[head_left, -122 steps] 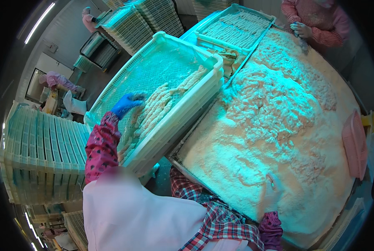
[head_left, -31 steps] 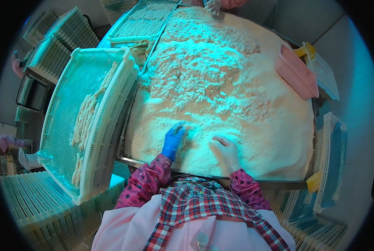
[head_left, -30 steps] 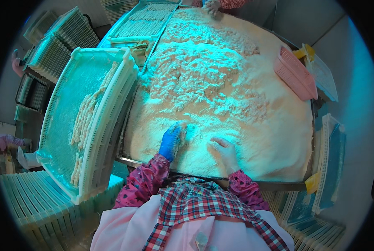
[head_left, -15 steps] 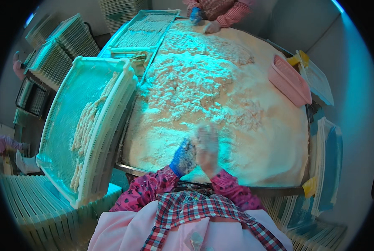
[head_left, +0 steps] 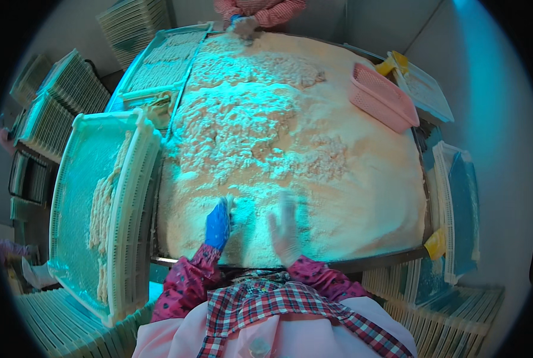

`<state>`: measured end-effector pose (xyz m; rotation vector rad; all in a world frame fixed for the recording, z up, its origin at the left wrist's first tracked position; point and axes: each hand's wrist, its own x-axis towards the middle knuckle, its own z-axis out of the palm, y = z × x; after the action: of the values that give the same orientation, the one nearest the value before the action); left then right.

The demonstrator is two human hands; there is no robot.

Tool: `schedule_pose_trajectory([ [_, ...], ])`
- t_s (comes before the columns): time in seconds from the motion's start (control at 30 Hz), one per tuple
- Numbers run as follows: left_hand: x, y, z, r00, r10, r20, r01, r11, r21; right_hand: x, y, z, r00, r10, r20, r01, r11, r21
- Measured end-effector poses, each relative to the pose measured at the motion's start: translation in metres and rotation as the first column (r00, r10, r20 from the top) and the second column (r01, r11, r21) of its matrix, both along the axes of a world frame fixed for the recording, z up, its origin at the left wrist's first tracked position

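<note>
Over the near edge of a worktable spread with pale flour, my two hands are held apart. My left hand, in a blue glove, is turned edge-on with its fingers stretched forward, and nothing shows in it. My right hand, pale and dusted with flour, has its thumb spread from the fingers; motion blurs the fingertips. No object is visible in that hand either. Beyond the hands lies a broad heap of floured, lumpy pale pieces. Some flour lies on the surface between and ahead of the hands.
At left stands a stack of mesh trays, the top one holding pale twisted strips. Filled trays line the far left. A pink basket sits at right. Across the table is a person with gloved hands. More stacked trays stand below right.
My hands have separated, having been close together half a second ago. The left now points forward with fingers straight. The head view has shifted, and the co-worker's hands have come together.
</note>
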<state>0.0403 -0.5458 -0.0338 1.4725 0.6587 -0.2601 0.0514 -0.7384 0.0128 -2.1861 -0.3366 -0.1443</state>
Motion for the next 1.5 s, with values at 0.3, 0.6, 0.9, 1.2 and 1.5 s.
schedule_pose_trajectory([
  [0.3,-0.007,-0.075,0.018,0.883,0.154,0.443,0.049,0.909,-0.414,0.004,0.034,0.007,0.964,0.202,0.175,-0.222,0.969,0.105],
  [0.6,-0.014,-0.066,-0.072,0.818,0.291,0.496,0.155,0.720,-0.677,0.013,0.028,0.017,0.859,0.494,0.137,-0.511,0.843,0.169],
  [0.9,-0.022,0.017,0.109,0.859,0.479,0.178,-0.150,0.569,-0.809,0.192,-0.169,0.001,0.895,0.383,0.228,-0.238,0.843,-0.482],
  [1.2,-0.214,0.309,0.103,0.837,0.491,0.242,-0.544,0.796,0.266,0.200,-0.217,-0.017,0.929,0.367,0.051,-0.274,0.774,-0.571],
  [1.5,-0.171,0.273,0.125,0.994,0.100,0.039,-0.106,0.861,0.498,0.166,-0.206,0.019,0.966,0.079,-0.248,-0.005,0.959,0.283],
])
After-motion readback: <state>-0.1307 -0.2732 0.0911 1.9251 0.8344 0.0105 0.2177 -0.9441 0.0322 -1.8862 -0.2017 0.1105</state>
